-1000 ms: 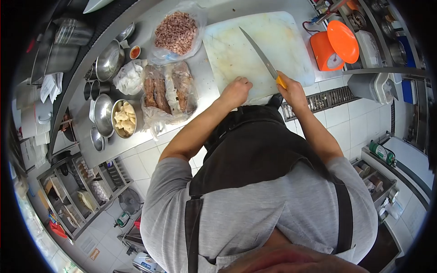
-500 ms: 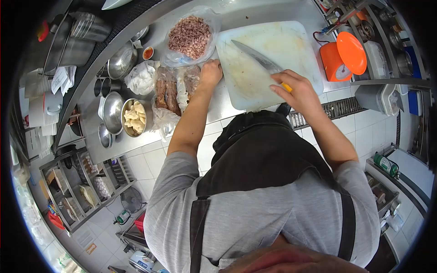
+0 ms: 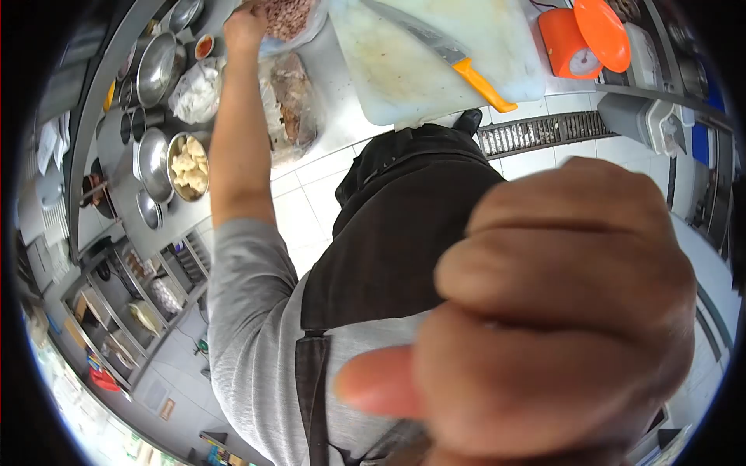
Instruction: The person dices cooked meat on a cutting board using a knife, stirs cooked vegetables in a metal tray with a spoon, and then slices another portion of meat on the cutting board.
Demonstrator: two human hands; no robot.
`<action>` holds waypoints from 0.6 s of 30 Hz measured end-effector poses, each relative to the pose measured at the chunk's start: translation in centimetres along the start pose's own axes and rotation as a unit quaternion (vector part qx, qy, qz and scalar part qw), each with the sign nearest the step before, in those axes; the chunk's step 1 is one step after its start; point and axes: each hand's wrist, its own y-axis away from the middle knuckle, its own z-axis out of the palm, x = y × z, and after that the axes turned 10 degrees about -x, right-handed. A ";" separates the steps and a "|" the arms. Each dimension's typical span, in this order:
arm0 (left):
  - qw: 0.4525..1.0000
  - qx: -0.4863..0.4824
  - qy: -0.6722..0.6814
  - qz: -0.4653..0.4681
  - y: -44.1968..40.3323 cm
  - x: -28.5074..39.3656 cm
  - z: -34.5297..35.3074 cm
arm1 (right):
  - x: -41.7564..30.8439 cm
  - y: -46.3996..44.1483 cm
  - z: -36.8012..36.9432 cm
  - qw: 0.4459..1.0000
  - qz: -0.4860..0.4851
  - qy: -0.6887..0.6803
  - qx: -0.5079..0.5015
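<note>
My left hand (image 3: 245,29) is at the top edge of the view, fingers curled, by the left side of a plastic bag of diced meat (image 3: 287,17). Whatever its fingers hold is hidden. My right hand (image 3: 567,311) is raised very close to the camera, large and blurred. Its fingers are folded, the thumb points left, and nothing shows in it. A knife (image 3: 439,43) with a yellow handle lies on the white cutting board (image 3: 388,89), its handle reaching over the front edge. Wrapped pieces of meat (image 3: 291,101) lie beside my left forearm.
Left of my forearm stand a bowl of pale chunks (image 3: 189,165), metal bowls (image 3: 161,70), a crumpled white bag (image 3: 196,92) and a small cup of red sauce (image 3: 204,47). An orange scale (image 3: 571,46) stands right of the board. Shelves (image 3: 128,303) are at lower left.
My right hand has let go of the knife and come up toward the camera. My left hand has moved left and away, past the wrapped meat. The whole view has shifted.
</note>
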 end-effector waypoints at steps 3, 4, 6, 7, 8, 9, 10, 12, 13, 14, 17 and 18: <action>0.981 -0.111 -0.143 0.069 -0.1 -8.3 1.4 | 1.6 0.4 -1.4 0.993 0.030 0.078 -0.089; 0.981 -0.103 -0.152 0.062 0.0 -7.8 -0.8 | 2.7 0.4 -1.8 0.983 0.036 0.102 -0.146; 0.996 -0.063 0.004 -0.068 2.6 -3.6 -6.4 | 8.8 2.8 -0.6 0.997 -0.025 0.032 -0.070; 0.986 -0.129 0.002 -0.105 4.1 -3.3 -7.7 | 10.3 3.4 0.0 0.998 0.036 0.010 -0.058; 0.970 -0.195 0.003 -0.143 6.3 -3.3 -8.2 | 12.3 4.8 0.8 0.996 0.079 -0.004 -0.050; 0.947 -0.267 0.085 -0.156 9.3 -3.2 -8.5 | 13.6 6.0 1.4 0.991 0.131 -0.008 -0.033; 0.903 -0.370 0.066 -0.207 11.6 -3.4 -7.4 | 14.9 7.4 1.9 0.978 0.205 -0.018 -0.027; 0.818 -0.509 0.183 -0.196 16.1 -1.2 -7.7 | 17.7 10.0 2.5 0.949 0.312 -0.051 -0.008; 0.819 -0.517 0.149 -0.199 17.8 0.2 -7.3 | 18.8 11.1 2.9 0.934 0.354 -0.055 0.007; 0.818 -0.526 0.114 -0.205 19.4 1.3 -6.6 | 19.9 12.1 3.3 0.917 0.394 -0.060 0.021; 0.840 -0.442 0.114 -0.293 22.3 3.6 -4.2 | 22.9 14.5 4.7 0.895 0.444 -0.054 0.004; 0.855 -0.395 0.087 -0.325 22.8 4.6 -3.5 | 23.6 14.5 5.1 0.888 0.455 -0.069 -0.002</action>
